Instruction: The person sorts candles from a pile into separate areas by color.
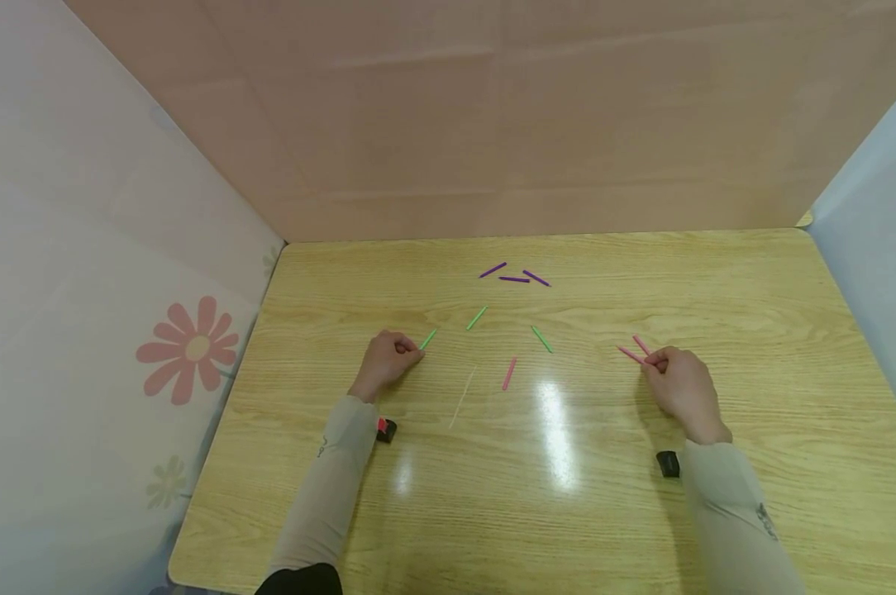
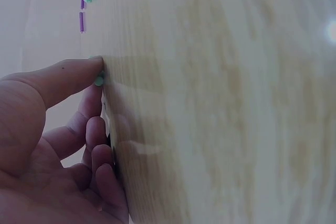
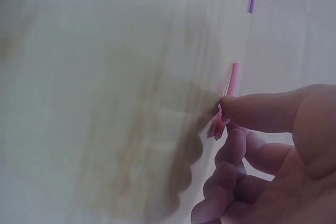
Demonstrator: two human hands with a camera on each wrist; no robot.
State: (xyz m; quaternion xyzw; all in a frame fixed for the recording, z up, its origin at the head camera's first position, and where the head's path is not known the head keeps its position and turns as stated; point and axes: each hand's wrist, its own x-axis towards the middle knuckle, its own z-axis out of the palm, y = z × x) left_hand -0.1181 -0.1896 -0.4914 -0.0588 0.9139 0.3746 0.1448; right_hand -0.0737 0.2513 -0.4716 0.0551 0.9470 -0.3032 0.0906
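Observation:
Coloured sticks lie scattered on a wooden table (image 1: 567,496). My left hand (image 1: 388,357) rests on the table with curled fingers, pinching the end of a green stick (image 1: 428,339); the left wrist view shows its thumb (image 2: 63,77) pressing the green stick's tip (image 2: 98,81). My right hand (image 1: 674,376) pinches two pink sticks (image 1: 634,351) at their near ends; the right wrist view shows a pink stick (image 3: 232,80) by the thumb (image 3: 262,111). Two more green sticks (image 1: 477,317) (image 1: 541,339), a loose pink stick (image 1: 509,373) and three purple sticks (image 1: 514,276) lie between and beyond the hands.
A pale thin stick (image 1: 463,397) lies near the table's middle. Cardboard walls (image 1: 493,124) close off the back, and panels stand at both sides. A small dark wrist device (image 1: 385,430) sits under each forearm.

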